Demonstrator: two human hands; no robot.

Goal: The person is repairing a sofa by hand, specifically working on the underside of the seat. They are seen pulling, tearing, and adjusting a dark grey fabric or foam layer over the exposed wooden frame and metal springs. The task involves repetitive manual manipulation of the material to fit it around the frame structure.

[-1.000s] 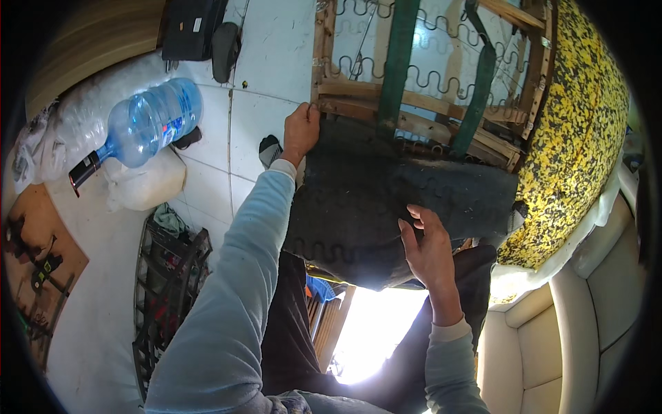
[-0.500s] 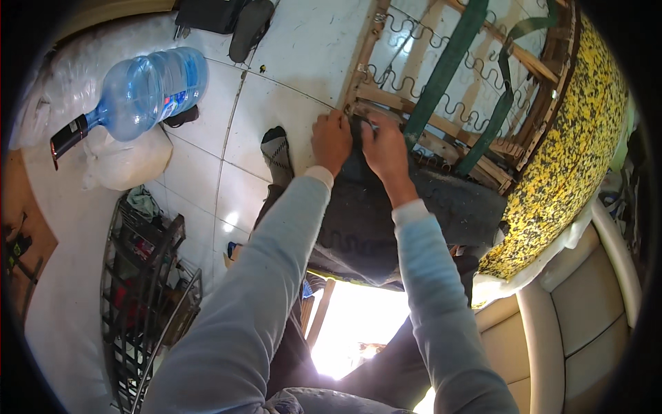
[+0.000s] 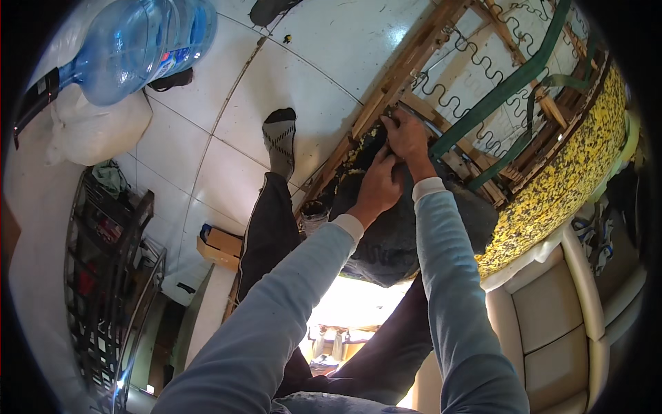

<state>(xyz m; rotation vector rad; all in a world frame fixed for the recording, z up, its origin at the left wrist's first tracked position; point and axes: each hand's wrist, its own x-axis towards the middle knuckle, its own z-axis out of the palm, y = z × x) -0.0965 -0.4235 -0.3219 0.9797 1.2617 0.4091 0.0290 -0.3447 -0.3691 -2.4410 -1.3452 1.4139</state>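
Black cloth lies bunched over the near end of a wooden seat frame. My right hand is closed on the cloth's upper edge, against the frame's inner corner. Just below it, my left hand is closed on the same cloth, its fingertips close to the right hand's wrist. What lies under the fingertips is hidden. Zigzag springs span the frame, and a green webbing strap crosses them. Yellow-and-black foam covers the frame's right side.
A foot in a grey-and-black sock rests on white floor tiles left of the frame. Farther left are a large blue water bottle, a white bag, a dark metal rack and a cardboard box. A beige sofa stands at lower right.
My hands were side by side at the cloth's edge; now the left is below the right, nearer me. The view has shifted, and the frame appears more slanted.
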